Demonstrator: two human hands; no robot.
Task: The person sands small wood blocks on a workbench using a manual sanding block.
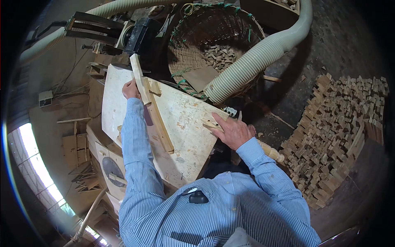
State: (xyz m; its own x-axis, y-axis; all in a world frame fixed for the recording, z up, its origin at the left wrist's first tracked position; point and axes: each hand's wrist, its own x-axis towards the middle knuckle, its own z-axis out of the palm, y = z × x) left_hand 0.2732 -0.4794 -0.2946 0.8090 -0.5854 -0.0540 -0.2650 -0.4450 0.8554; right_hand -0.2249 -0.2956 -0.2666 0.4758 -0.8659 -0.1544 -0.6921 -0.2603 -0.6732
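My left hand (131,89) is closed against the far end of a wooden guide, by a pale upright wooden strip (140,78); its fingertips are partly hidden. A longer wooden bar (160,125) runs from there toward me across the pale worktable (187,117). A small notched wooden block (154,87) sits against the strip's right side. Over the table's right edge, my right hand (236,132) pinches a small wooden piece (212,126) between thumb and fingers.
Beyond the table stands a wicker basket (185,57) holding wood offcuts (220,57). A thick ribbed hose (255,57) crosses its rim. Dark machinery (142,35) stands at the far left. Many small wooden blocks (337,131) are piled on the right. A round disc (111,168) lies lower left.
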